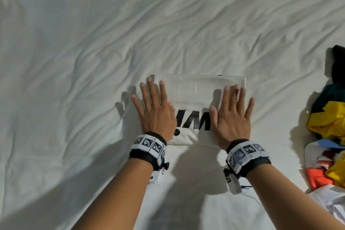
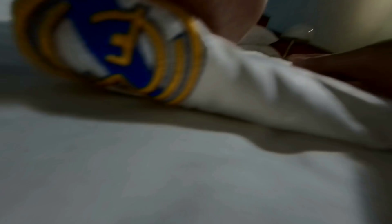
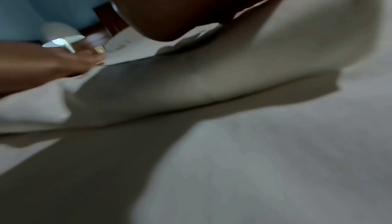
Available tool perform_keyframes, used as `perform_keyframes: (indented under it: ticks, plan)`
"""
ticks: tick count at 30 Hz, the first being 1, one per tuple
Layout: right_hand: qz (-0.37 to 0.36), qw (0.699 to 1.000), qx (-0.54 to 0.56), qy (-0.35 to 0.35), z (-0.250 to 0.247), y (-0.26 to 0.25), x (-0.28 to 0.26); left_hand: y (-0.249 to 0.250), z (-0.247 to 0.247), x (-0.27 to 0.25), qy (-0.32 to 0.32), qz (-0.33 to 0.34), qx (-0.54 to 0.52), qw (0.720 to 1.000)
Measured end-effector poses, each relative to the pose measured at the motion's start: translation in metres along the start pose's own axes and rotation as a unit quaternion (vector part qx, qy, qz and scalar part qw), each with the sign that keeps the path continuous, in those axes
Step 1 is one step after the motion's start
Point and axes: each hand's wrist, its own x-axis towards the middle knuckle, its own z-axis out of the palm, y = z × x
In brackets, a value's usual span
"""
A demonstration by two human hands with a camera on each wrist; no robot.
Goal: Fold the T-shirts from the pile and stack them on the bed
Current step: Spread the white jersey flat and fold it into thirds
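Note:
A folded white T-shirt [image 1: 183, 139] with black letters lies on the white bed sheet [image 1: 84, 46] in front of me. What looks like a clear flat sheet [image 1: 201, 87] lies on top of it. My left hand [image 1: 153, 108] rests flat on the shirt's left side with its fingers straight and spread. On the right side my right hand [image 1: 232, 112] lies flat in the same way. In the left wrist view a blue and gold crest [image 2: 118, 46] shows on the white cloth [image 2: 265, 96] under the palm. The right wrist view shows the folded edge [image 3: 212, 80] below the palm.
A loose pile of coloured T-shirts [image 1: 328, 117], yellow, dark green, black, orange and white, lies at the right edge of the bed. The wrinkled sheet stretches away to the left and far side.

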Motion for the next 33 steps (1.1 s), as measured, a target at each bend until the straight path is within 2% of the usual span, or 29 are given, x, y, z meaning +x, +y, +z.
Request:
perform_keyframes:
  ticks: [2,4,6,11,17,20,23,25,27,28,30,33]
  plan:
    - [-0.062,0.998,-0.004,0.006,0.009,-0.017,-0.014,0.021,-0.001,-0.017,0.000,0.073,-0.022,0.997]
    - [-0.084,0.996,0.015,0.000,0.022,-0.029,-0.026,0.029,0.007,-0.033,-0.028,0.114,-0.028,0.993]
    - [-0.060,0.997,0.036,-0.018,0.031,-0.028,-0.033,0.023,0.018,-0.041,-0.045,0.103,-0.027,0.993]
    - [-0.036,0.999,0.019,-0.030,0.031,-0.008,-0.042,0.004,0.026,-0.042,-0.035,0.079,0.000,0.996]
    - [0.004,0.998,0.031,-0.056,0.027,0.012,-0.040,-0.020,0.024,-0.038,-0.037,-0.015,-0.016,0.999]
    - [0.030,0.996,0.083,-0.034,0.026,0.019,-0.043,-0.026,0.020,-0.036,-0.037,-0.022,-0.007,0.999]
    - [0.113,0.981,0.156,0.037,0.016,0.030,-0.055,-0.015,0.003,-0.039,-0.009,-0.020,0.011,1.000]
    - [0.157,0.970,0.175,0.062,0.007,0.040,-0.066,0.008,-0.013,-0.043,0.009,0.019,-0.009,1.000]
    - [0.176,0.966,0.186,0.039,0.001,0.045,-0.073,0.042,-0.024,-0.044,0.023,0.103,-0.033,0.994]
    - [0.181,0.964,0.196,0.020,-0.001,0.046,-0.075,0.061,-0.029,-0.043,0.009,0.140,-0.045,0.989]
    - [0.190,0.954,0.234,-0.012,-0.003,0.047,-0.076,0.100,-0.037,-0.038,-0.069,0.178,-0.057,0.980]
    - [0.198,0.940,0.276,-0.044,-0.003,0.051,-0.073,0.144,-0.040,-0.028,-0.177,0.162,-0.040,0.970]
